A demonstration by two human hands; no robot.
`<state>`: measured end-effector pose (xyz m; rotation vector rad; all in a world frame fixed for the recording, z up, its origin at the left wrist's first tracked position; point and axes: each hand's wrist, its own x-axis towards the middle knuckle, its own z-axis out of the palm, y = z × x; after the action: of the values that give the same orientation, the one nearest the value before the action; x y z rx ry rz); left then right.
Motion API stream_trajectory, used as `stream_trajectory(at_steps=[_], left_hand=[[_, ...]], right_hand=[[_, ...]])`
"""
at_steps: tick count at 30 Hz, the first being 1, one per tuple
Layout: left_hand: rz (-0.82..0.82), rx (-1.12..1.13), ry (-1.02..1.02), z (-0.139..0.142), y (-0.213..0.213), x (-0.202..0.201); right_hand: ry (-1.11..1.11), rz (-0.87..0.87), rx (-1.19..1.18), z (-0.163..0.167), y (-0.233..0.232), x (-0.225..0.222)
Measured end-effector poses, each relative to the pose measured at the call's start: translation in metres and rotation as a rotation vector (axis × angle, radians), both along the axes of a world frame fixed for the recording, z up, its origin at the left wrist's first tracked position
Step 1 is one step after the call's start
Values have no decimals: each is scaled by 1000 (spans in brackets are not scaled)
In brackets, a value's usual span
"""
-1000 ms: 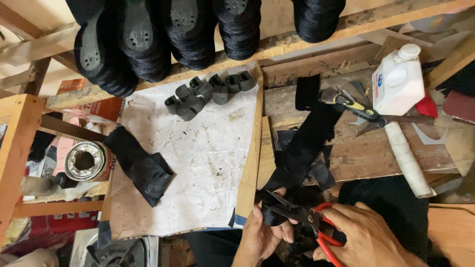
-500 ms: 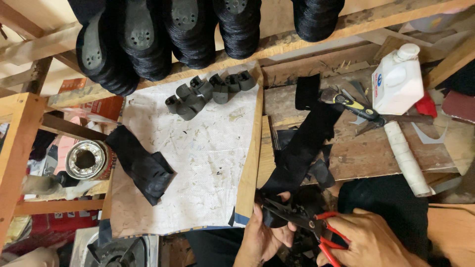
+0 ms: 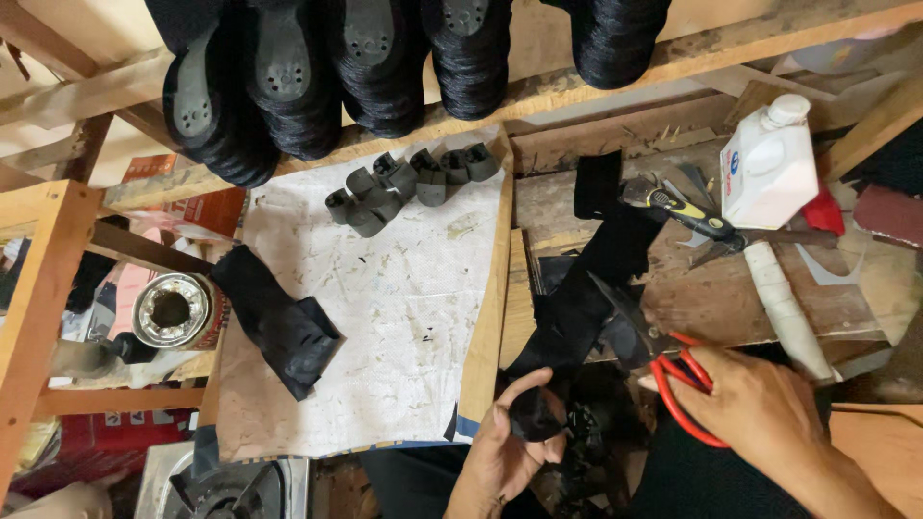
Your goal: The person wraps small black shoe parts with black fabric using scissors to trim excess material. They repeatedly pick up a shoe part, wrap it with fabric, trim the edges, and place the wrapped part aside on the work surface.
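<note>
A white worksheet (image 3: 385,317) covered the bench, bare across its middle, grey heel blocks (image 3: 404,183) lined its far edge. The open tin (image 3: 173,309) at its left edge looked empty. The black strip (image 3: 586,288) ran down to the left hand (image 3: 510,447), pinched closed on its end. The right hand (image 3: 760,413) gripped red-handled scissors (image 3: 663,356), blades parted beside the strip.

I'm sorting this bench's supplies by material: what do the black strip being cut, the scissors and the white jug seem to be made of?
The black strip looks like matte fabric or thin leather: it drapes limply, without sheen. The scissors in the right hand have dull grey blades, probably steel, and glossy red handles, likely plastic. The white jug looks like smooth moulded plastic with a screw cap. The left hand pinches the strip's lower end.
</note>
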<state>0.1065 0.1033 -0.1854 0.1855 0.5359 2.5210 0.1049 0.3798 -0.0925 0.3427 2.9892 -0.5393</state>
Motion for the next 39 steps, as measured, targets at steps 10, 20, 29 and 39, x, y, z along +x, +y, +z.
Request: stream_trajectory(at_steps=[10, 20, 29, 39], left_hand=[[14, -91, -134, 12, 2, -2], [73, -269, -26, 14, 6, -16], [72, -344, 30, -14, 15, -12], [85, -303, -2, -8, 5, -10]], right_hand=[[190, -23, 164, -6, 28, -43], [576, 118, 85, -6, -1, -32], [415, 436, -454, -2, -64, -2], [163, 219, -632, -11, -61, -2]])
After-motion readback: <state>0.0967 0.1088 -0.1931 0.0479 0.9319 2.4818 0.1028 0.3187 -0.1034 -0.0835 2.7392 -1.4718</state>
